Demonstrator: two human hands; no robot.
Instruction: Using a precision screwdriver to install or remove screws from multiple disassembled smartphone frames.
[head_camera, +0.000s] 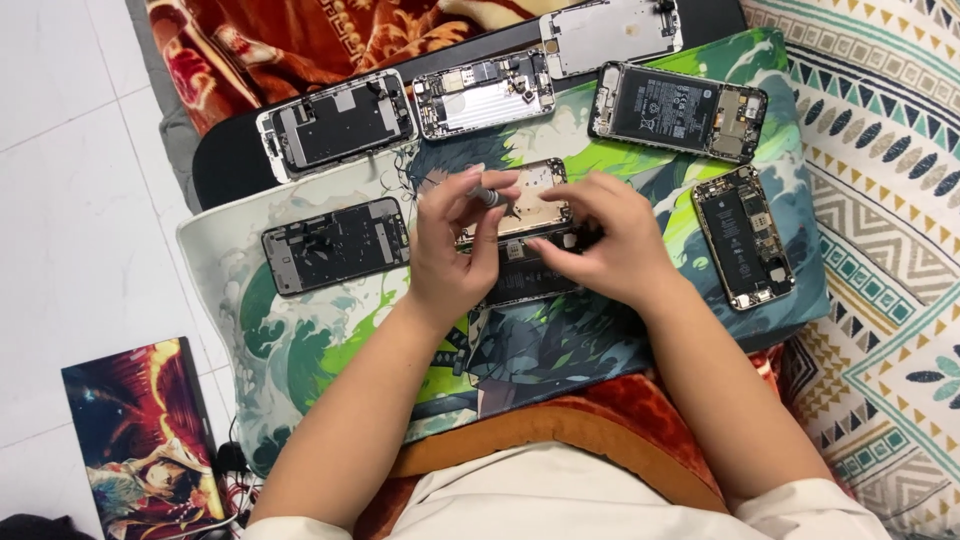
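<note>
- Covering the lap, a printed desk mat (300, 340) in green, white and dark tones, spread over a red patterned blanket (280, 40); bearing opened phones all round its upper half.
- Ringing the centre, five stripped phone bodies: a white-framed one (337, 124) at eleven o'clock, a silver one (484, 95) at twelve, a large one with a black battery (680, 110) at one, a gold-edged one (744, 237) at three, a dark one (335, 244) at nine. A sixth, a grey back panel (610, 33), at the far top edge.
- Lying mid-mat under both hands, the opened phone (525, 235), gold plate at its top, dark lower part partly hidden.
- Pinching a small grey screwdriver (487, 195) between thumb and fingertips, the left hand (455, 250), tip aimed toward the gold plate.
- Resting on the phone's right side, the right hand (610, 240), fingers curled and pressing down; holding nothing that can be made out.
- Risking, by judgement: a slipped tip scratching the board or nicking a cable, through the soft, uneven lap support; tiny screws, too small to see here, rolling off into the blanket.
</note>
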